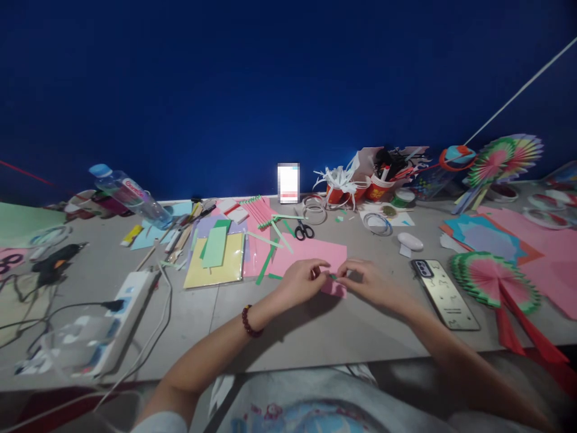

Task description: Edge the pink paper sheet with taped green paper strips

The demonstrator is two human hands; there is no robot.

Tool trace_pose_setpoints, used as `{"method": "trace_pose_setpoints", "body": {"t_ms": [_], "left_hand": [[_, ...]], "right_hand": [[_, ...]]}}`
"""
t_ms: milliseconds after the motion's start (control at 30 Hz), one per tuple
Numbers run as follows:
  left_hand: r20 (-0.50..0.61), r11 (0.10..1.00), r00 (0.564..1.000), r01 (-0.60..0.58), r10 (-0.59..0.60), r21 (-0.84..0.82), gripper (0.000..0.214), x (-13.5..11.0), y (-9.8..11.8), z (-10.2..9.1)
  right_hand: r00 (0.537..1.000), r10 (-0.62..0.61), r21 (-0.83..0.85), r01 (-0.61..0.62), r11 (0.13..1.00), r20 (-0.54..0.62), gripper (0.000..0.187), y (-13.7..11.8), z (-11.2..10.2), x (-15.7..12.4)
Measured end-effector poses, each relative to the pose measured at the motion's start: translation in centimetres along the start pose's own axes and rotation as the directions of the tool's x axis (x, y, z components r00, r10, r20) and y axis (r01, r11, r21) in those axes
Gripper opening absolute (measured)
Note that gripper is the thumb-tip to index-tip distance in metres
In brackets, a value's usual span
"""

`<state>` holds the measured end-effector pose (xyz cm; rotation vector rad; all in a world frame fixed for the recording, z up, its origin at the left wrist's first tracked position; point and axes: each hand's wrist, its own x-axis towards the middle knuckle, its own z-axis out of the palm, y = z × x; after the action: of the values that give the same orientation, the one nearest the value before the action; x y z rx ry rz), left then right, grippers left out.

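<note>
Your left hand and right hand pinch a small pink paper piece and green paper strip directly between them, neither hand nearer, long axis unclear.

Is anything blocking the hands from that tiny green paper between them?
Nothing visible does: the left hand and right hand both reach right to the green paper, with pink paper showing near it. The scissors lie farther back, out of the way.

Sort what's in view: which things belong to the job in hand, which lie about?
Likely in use: small green paper piece between left hand and right hand; pink paper sheet beneath.

Probably unrelated: clear blue-capped plastic bottle; rectangular gold phone; white power strip.
</note>
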<state>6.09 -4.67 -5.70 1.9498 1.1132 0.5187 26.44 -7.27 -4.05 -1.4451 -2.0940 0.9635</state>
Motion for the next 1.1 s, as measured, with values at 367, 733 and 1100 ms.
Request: {"method": "trace_pose_setpoints", "body": {"t_ms": [367, 733, 1100], "left_hand": [[0.308, 0.685, 0.844, -0.537, 0.440, 0.492, 0.087, -3.6, -3.5, 5.4], [0.440, 0.347, 0.607, -0.768, 0.661, 0.539, 0.032, -9.7, -1.5, 7.8], [0.121, 0.678, 0.804, -0.563, 0.582, 0.473, 0.021, -5.8, -5.2, -0.4]], "right_hand": [[0.940, 0.252, 0.490, -0.113, 0.864, -0.228, 0.051, 5.8, 0.8, 0.0], [0.996, 0.003, 0.226, 0.018, 0.974, -0.093, 0.062, 6.3, 2.3, 0.6], [0.995, -0.100, 0.126, 0.100, 0.987, -0.009, 0.065, 6.0, 3.4, 1.4]]}}
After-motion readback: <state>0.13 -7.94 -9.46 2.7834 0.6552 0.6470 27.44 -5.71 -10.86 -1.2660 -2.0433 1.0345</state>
